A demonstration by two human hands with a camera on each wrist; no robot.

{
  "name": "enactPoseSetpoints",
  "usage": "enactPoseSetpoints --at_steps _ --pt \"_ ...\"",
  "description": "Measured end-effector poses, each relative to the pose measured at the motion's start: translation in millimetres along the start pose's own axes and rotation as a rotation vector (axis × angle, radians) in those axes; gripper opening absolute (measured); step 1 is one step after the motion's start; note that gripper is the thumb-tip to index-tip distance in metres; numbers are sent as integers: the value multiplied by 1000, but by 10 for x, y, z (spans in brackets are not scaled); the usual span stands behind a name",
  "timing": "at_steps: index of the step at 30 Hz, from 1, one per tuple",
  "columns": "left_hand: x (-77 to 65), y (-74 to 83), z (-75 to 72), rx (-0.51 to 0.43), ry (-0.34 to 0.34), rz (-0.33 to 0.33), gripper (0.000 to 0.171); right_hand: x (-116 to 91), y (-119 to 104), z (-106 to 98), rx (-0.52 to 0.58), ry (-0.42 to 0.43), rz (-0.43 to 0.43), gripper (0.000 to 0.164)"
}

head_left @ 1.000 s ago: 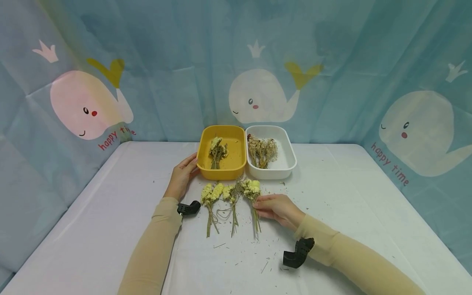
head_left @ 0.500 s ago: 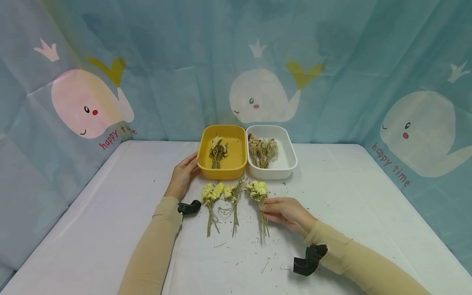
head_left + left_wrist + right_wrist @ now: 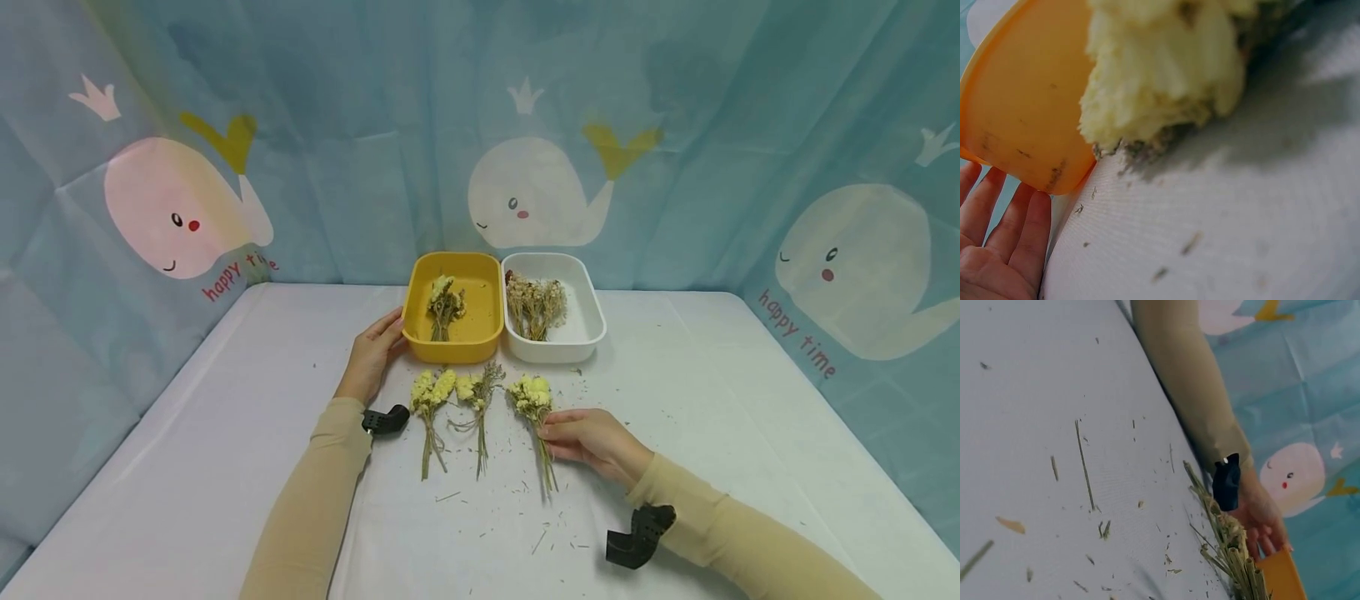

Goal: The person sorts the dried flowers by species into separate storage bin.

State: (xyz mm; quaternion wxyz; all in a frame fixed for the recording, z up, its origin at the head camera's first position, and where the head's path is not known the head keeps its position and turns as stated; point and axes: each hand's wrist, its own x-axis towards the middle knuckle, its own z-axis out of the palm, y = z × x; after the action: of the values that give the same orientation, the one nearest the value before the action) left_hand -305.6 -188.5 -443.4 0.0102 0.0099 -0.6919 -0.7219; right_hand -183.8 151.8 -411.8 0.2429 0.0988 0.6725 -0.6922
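My right hand point(image 3: 596, 443) pinches the stems of a bunch of dried yellow flowers point(image 3: 532, 393), its heads pointing toward the boxes. To the left of it lie two more dried bunches: one with small yellow heads and wispy sprigs point(image 3: 477, 396), the other yellow and tied with twine point(image 3: 431, 400). My left hand point(image 3: 367, 360) rests against the left side of a yellow box point(image 3: 453, 353), fingers point(image 3: 1029, 231) extended along its wall in the left wrist view. A small dried bunch point(image 3: 446, 308) lies inside this box. The right wrist view leaves my right hand out of sight.
A white box point(image 3: 557, 353) holding beige dried flowers point(image 3: 536, 307) stands right beside the yellow one. Bits of stem and leaf point(image 3: 538, 542) are scattered over the white tabletop point(image 3: 735, 400). A blue whale-print curtain point(image 3: 360, 167) hangs behind the table.
My right hand has shifted right and slightly toward me with its bunch, widening the gap to the middle bunch. The left hand stays at the yellow box.
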Motion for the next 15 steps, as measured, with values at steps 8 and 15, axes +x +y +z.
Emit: enactPoseSetpoints --at_steps 8,15 --pt "-5 17 -4 -5 1 -1 59 -73 -111 -7 11 -14 -32 39" --pt "-75 134 32 -41 -14 -34 54 -87 -296 27 -13 -48 -102 42"
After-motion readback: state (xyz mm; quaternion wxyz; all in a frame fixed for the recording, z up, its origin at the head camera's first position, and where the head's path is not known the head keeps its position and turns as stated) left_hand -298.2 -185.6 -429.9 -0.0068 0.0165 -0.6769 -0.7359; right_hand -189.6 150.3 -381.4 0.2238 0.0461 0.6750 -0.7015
